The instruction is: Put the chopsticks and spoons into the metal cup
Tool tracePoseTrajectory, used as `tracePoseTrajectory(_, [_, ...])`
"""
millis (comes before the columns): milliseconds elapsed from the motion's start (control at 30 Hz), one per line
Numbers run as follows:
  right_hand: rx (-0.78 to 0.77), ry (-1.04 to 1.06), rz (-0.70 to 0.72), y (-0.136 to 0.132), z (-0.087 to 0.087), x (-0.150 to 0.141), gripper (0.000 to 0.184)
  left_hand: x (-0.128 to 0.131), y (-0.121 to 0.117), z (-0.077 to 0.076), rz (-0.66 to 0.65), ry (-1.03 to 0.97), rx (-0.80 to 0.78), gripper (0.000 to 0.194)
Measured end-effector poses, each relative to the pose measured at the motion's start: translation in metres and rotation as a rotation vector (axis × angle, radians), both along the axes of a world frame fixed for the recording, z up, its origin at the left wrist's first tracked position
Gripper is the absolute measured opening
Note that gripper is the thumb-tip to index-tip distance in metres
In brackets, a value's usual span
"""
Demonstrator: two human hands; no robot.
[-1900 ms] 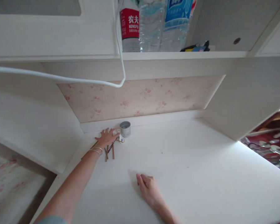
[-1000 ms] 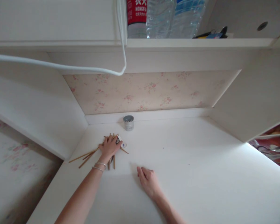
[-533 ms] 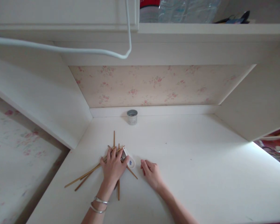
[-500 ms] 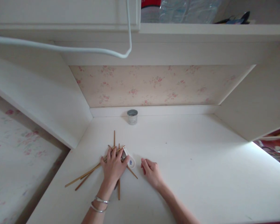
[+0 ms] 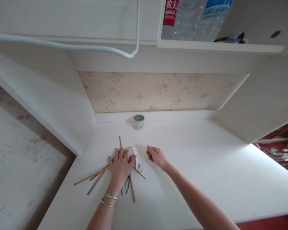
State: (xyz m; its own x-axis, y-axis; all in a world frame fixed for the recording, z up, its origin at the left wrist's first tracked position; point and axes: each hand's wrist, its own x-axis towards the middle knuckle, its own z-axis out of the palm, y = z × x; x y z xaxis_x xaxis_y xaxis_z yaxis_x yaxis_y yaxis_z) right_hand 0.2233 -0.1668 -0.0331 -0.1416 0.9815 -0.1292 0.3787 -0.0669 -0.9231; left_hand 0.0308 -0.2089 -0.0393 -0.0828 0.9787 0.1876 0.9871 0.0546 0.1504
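My left hand (image 5: 121,164) lies palm down over a loose pile of wooden chopsticks (image 5: 91,176), its fingers spread. Several chopsticks stick out from under it in different directions. Beside the thumb lies a white ceramic spoon (image 5: 139,164) with a blue mark in its bowl. Shiny metal handles (image 5: 126,187) show below the palm; what they belong to is hidden. To the right of the spoon, my right hand (image 5: 156,156) is held in a loose fist, touching none of these things, with nothing seen in it.
A grey perforated cylindrical holder (image 5: 139,124) stands at the back of the white tabletop (image 5: 182,179). Overhead, a white cable (image 5: 98,49) hangs across the left, and plastic bottles (image 5: 189,19) fill part of a shelf. White side panels (image 5: 261,95) flank the surface.
My right hand has moved away from me, up beside the spoon's handle. The left hand stays on the pile, and the spoon now lies more upright in view. The camera has shifted slightly.
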Motion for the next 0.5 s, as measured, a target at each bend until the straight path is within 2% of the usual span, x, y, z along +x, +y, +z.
tracePoseTrajectory(100, [0.023,-0.116,0.037,0.021,0.004,-0.004,0.048,-0.001,-0.011,-0.002,-0.020,0.014,0.080,0.047])
tracePoseTrajectory(233, [0.075,-0.309,0.065,0.058,0.014,-0.012,0.026,-0.002,-0.026,-0.001,-0.058,0.002,0.163,0.042])
tracePoseTrajectory(267, [0.094,-0.358,0.061,0.068,0.018,-0.015,0.026,-0.002,-0.029,0.000,-0.058,-0.003,0.177,0.041])
tracePoseTrajectory(400, [0.161,-0.541,0.042,0.106,0.034,-0.028,0.054,-0.004,-0.039,0.004,-0.047,-0.018,0.204,0.039])
tracePoseTrajectory(500, [0.174,-0.660,0.048,0.128,0.043,-0.038,0.062,-0.005,-0.042,0.007,-0.053,-0.020,0.203,0.038])
